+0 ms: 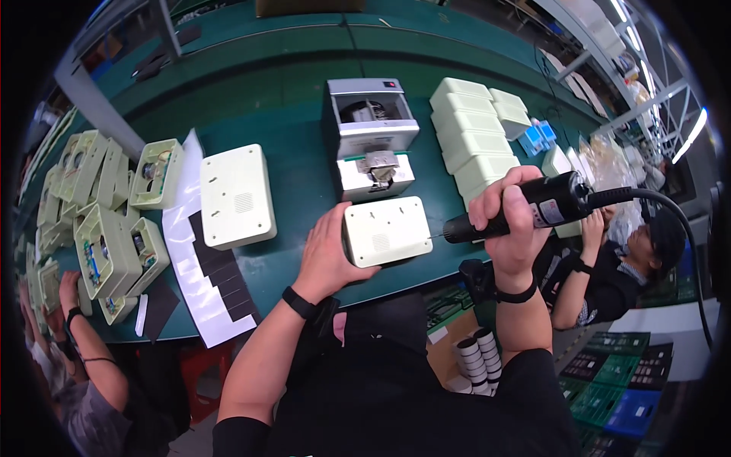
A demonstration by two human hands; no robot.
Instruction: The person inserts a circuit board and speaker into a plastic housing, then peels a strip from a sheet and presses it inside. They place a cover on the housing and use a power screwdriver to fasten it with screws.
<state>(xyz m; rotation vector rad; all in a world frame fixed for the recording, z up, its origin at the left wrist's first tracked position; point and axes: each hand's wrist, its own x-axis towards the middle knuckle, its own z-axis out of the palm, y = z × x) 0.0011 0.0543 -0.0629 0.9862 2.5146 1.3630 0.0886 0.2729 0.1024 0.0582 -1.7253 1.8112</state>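
Note:
A cream plastic housing (390, 234) lies face down on the green table in front of me, with screw holes at its corners, keyhole slots and a small grille of holes. My left hand (332, 251) grips its left end, the thumb along the near edge. My right hand (512, 217) is wrapped round a black corded electric screwdriver (554, 199), held nearly level. Its thin bit points left at the lower right corner of the housing; whether it touches a screw I cannot tell. Behind the housing stands a grey screw feeder (371, 114) with a metal pick-up at its front.
A second cream housing (237, 196) lies to the left, beside white and black sheets (190, 251). Open housings with circuit parts (106, 251) crowd the far left. Stacked cream housings (472, 129) and blue parts (537, 137) stand at right. Co-workers sit on both sides.

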